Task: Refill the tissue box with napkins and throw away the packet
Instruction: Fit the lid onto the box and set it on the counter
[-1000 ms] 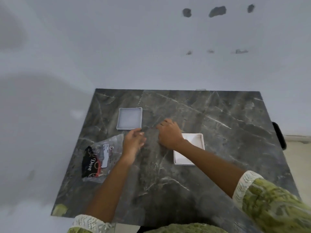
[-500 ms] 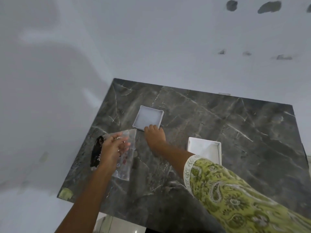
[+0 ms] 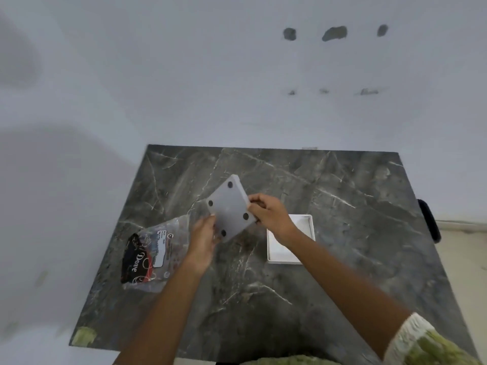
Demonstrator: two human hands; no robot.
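Grey-white plastic, flat and square, the tissue box part (image 3: 232, 209) is held above the counter (image 3: 342, 259) with its underside turned up toward the camera, showing four small dark round feet near the corners. It sits tilted like a diamond, one corner pointing far. The left hand (image 3: 204, 239) pinches its near-left corner, fingers clamped on the edge; the right hand (image 3: 268, 214) grips its right edge, fingers closed on it too. To the near right, partly under the right forearm, a white square tray-like box half (image 3: 303, 225) lies open side up on the dark marble counter. At the left lies the clear plastic packet (image 3: 152, 251), crumpled and flat, with a black and red printed end reading "Dove" and a white label. Whether any napkins are inside it cannot be told. A pale wall rises beyond the counter's far edge.
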